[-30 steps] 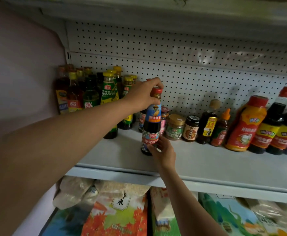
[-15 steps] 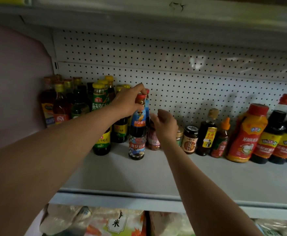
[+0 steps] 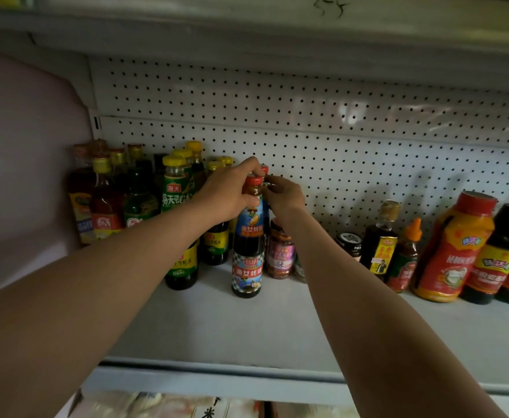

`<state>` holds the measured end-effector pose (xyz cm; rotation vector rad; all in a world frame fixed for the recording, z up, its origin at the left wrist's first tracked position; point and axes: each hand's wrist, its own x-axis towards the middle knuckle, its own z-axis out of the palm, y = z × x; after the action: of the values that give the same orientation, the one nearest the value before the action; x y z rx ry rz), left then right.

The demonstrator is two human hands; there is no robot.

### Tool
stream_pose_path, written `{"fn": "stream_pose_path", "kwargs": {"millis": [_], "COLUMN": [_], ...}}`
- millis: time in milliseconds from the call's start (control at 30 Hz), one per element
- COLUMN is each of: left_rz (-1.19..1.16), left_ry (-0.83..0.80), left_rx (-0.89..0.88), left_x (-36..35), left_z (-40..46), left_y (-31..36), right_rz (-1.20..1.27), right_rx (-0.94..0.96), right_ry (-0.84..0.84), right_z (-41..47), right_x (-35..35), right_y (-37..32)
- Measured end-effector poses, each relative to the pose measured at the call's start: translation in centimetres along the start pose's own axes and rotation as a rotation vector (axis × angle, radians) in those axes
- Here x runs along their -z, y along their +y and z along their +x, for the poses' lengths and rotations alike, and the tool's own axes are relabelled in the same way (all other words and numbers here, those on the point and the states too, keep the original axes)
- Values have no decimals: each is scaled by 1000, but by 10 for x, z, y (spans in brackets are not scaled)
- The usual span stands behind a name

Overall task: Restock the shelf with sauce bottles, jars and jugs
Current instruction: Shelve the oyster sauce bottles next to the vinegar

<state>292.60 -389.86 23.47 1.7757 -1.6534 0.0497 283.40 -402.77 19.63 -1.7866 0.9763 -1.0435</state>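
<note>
- Your left hand (image 3: 229, 191) sits at the centre of the frame, fingers curled round the neck and red cap of the oyster sauce bottle (image 3: 248, 254), which stands upright on the shelf (image 3: 247, 330).
- Your right hand (image 3: 283, 196) is just right of that cap, fingers curled and pinching the red top of a second bottle (image 3: 265, 169) directly behind the first; only its cap and a sliver of its side show.
- The oyster sauce bottle is dark, with a blue and red label, and stands forward of the row behind it, near the middle of the frame.
- Just to its right, tucked behind your right forearm, is a small jar (image 3: 280, 257) with a pink label; whether the two touch is not clear.
- To the left, a tall bottle with a green label (image 3: 177, 203) and yellow cap stands beside a cluster of yellow-capped bottles (image 3: 108, 194) packed into the left-hand corner of the shelf.
- On the right of the frame the row runs on: a black-lidded jar (image 3: 349, 243), a dark bottle with a yellow label (image 3: 380, 242), a small bottle with an orange spout (image 3: 405, 257), a large orange bottle (image 3: 453, 248) and dark red-capped bottles (image 3: 500, 260) at the edge.
- A white pegboard panel (image 3: 337, 140) backs the shelf.
- Blurred packets (image 3: 162, 405) lie on the level below, along the bottom of the frame.
</note>
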Motion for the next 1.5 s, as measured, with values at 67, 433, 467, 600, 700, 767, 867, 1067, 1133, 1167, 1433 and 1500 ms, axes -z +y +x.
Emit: {"fn": "stream_pose_path", "kwargs": {"millis": [67,433,467,600,700,767,867,1067,1133,1167,1433,1500], "left_rz": [4,-16,-17,-29,-34,-35,-26,-19,-47,-73,-273,-311], "left_ry": [-4,-40,-40,-27,-30,-41,-55,31,64,77,241,221], "left_rx": [0,-13,-14,-12,5,21,40,61,74,85,330,428], "left_x": [0,5,5,3,2,2,2,-4,-8,-9,-17,-25], "left_z": [-1,0,0,0,0,2,4,-4,-10,-15,-84,-113], "left_y": [1,0,1,0,0,-1,-4,1,2,2,8,2], "right_rz": [-9,68,98,152,214,227,272,281,285,292,184,142], "right_rx": [12,-25,-38,-59,-83,-108,-85,-46,-60,-69,-105,-100], "right_ry": [-3,-81,-84,-75,-60,-60,-52,-15,-4,6,7,-9], "right_z": [1,11,10,-1,-11,-18,-26,-49,-59,-64,-121,-139], "right_x": [0,-10,-9,1,8,13,20,35,39,41,51,46], "right_y": [0,6,6,5,5,6,11,28,35,39,56,60]}}
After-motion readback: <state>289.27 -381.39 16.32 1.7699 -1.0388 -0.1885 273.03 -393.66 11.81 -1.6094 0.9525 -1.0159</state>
